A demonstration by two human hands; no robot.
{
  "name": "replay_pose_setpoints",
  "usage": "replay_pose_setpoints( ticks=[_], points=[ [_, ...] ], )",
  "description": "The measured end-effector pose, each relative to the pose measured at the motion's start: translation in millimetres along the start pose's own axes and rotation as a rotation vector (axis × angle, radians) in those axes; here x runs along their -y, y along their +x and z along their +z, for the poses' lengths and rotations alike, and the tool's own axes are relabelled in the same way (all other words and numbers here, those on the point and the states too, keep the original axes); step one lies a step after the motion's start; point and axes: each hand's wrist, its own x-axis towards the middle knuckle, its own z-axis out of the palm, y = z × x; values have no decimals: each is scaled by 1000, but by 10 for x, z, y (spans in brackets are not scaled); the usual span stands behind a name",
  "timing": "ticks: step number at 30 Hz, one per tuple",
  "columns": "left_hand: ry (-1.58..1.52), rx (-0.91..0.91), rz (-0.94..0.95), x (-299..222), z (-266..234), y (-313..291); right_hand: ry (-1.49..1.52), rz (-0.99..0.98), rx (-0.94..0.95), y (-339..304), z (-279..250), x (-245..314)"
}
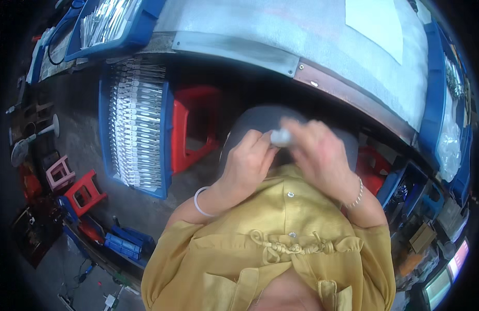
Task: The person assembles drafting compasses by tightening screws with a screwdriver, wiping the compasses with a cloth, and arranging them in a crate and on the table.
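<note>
Both my hands meet above my lap. My left hand is closed, with its thumb and fingers pinching a small whitish piece whose kind I cannot make out. At the right side of that piece is my right hand. Motion blurs its fingers, so whether they grip or only touch the piece does not show. To the left, a blue crate holds rows of many flat, shiny metal parts.
A metal-topped worktable spans the far side, its edge beyond my hands. A paper sheet lies on it. Blue bins stand at its right end. Beside the crate is a red stool; another red stool stands further left.
</note>
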Motion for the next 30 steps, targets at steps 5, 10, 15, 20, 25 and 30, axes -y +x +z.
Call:
replay_pose_setpoints(
  ticks=[5, 10, 15, 20, 25, 30],
  points=[
    [237, -48, 60, -53, -44, -111, 265, -17, -253, -68, 132, 8],
    [358, -56, 107, -77, -81, -202, 245, 194, -243, -40, 161, -76],
    [359, -13, 171, -107, -82, -225, 162, 181, -168, 62, 319, -145],
    [-180, 194, -174, 24, -212, -254, 254, 28, 12, -146, 140, 186],
    [-410, 271, -359, 154, -149, -222, 253, 227, -312, -110, 98, -91],
    [370, 53, 161, -10, -105, -258, 232, 201, -64, -26, 188, -113]
  ],
)
